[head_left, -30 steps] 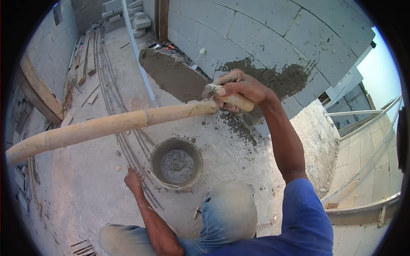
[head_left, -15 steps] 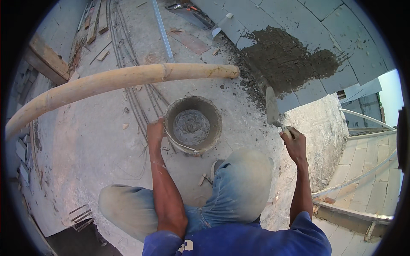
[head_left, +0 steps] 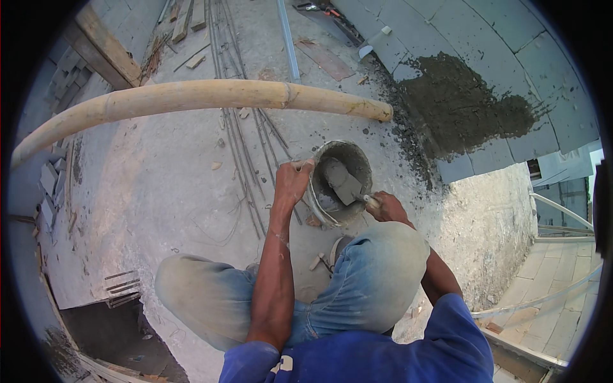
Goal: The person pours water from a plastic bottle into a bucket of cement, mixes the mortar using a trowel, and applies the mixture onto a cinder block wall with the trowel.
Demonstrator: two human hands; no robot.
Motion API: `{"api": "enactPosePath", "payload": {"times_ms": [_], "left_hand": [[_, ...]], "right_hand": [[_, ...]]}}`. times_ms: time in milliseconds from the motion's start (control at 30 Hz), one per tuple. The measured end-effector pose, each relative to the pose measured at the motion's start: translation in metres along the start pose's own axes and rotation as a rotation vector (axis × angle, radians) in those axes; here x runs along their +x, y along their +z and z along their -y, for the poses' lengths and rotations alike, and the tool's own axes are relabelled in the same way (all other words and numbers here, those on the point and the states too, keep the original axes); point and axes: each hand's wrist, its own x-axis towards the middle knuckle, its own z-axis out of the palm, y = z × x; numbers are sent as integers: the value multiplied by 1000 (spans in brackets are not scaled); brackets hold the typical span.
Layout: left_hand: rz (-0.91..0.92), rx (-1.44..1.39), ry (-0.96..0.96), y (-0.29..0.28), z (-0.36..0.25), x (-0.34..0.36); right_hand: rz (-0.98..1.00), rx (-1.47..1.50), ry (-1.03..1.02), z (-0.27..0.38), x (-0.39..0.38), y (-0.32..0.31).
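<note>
A bucket [head_left: 317, 203] of grey mortar stands on the concrete floor in front of my knees, tipped a little to the right. My left hand [head_left: 294, 181] is closed on the left side of its rim. In my right hand [head_left: 387, 208] is the handle of a trowel [head_left: 345, 186], whose blade lies inside the bucket over the mortar. Wet mortar [head_left: 463, 105] covers a rough patch low on the block wall [head_left: 504, 38] at the right, with crumbs of it along the wall's foot.
A thick bamboo pole [head_left: 198, 94] crosses beyond the bucket. Thin steel rods [head_left: 246, 159] run along the floor on its left. An opening in the floor [head_left: 112, 329] with protruding bars lies at the lower left. A metal profile [head_left: 288, 41] and hand tools [head_left: 332, 13] lie farther off.
My right hand has brought the trowel from the wall's foot down into the bucket. The bucket has gone from upright to tilted rightward, my left hand still at its rim.
</note>
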Motion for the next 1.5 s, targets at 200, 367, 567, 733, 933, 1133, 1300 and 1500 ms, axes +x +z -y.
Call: {"api": "enactPosePath", "payload": {"times_ms": [200, 367, 567, 733, 933, 1133, 1300, 1500], "left_hand": [[-89, -221, -224, -36, 61, 22], [-182, -444, -401, -45, 104, 21], [-372, -451, -399, -75, 118, 27], [-311, -464, -404, -59, 119, 31], [-102, -371, -466, -76, 122, 16], [-77, -177, -234, -49, 109, 49], [-20, -127, -130, -26, 43, 24], [22, -32, -47, -2, -4, -4]], "right_hand": [[-91, -133, -117, 70, 15, -79], [-259, -73, -468, 168, 12, -225], [-20, 511, -520, 199, 21, -329], [-164, 1093, -57, 33, 75, -340], [-1337, 623, 160, -16, -19, -271], [-471, 303, 383, 15, -66, -176], [-58, -362, 17, 69, -18, -97], [50, -497, -46, 48, 32, -29]]}}
